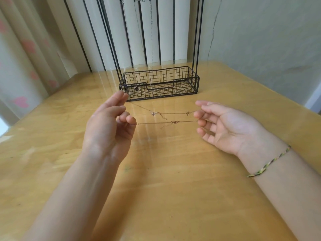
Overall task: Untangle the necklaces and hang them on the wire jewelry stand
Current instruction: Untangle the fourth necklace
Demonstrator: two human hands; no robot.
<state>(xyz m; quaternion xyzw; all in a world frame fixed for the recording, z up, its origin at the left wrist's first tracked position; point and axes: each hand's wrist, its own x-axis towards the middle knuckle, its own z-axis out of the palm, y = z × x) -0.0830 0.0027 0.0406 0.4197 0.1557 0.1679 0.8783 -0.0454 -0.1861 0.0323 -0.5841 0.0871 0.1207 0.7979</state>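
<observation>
Head view: in the middle of the frame, the left hand (111, 124) and the right hand (225, 126) hold one fine necklace (174, 122) taut between them, above the bench (156, 180). The left hand pinches the lower strand between thumb and fingertip. The upper strand runs to its raised fingers, though how it is held there cannot be told. The right hand lies palm up, its curled fingers gripping both strands at the tips.

The necklace's long axis runs left to right across the frame. The lower strand is almost level, and the upper one climbs slightly toward the left. A small charm (153, 113) sits on the upper strand, and a short loose tail hangs near it.

As I judge it, pulling the hands further apart could tighten any kink by the charm, or snap so thin a chain. A fingertip hold could also let a strand slip and drop. The wire jewelry stand (159, 84) is at upper centre, with hanging chains (151, 40) already on it. Carried there carelessly, the loose tail could snag on these or on the basket wires.
</observation>
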